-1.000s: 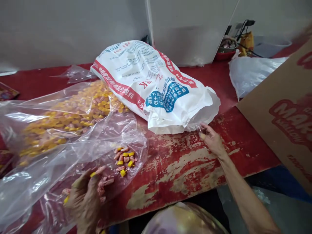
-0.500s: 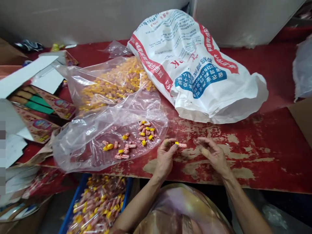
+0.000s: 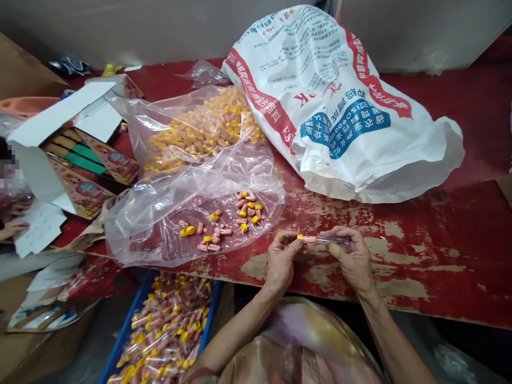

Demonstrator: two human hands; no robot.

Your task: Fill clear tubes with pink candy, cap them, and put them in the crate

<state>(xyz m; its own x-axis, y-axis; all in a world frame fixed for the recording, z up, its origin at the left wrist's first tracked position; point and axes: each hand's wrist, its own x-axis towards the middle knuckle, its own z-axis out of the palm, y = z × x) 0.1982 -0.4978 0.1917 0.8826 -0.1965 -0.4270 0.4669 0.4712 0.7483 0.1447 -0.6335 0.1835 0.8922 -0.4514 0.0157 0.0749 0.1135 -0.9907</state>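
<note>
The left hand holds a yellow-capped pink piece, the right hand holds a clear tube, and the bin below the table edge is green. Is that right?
Not quite: the bin is blue, as the head view shows. The left hand does hold the yellow-capped pink piece, the right hand the clear tube.

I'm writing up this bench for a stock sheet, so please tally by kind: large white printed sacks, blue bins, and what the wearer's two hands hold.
Large white printed sack: 1
Blue bin: 1
Yellow-capped pink piece, in the left hand: 1
Clear tube, in the right hand: 1
Total: 4
</note>
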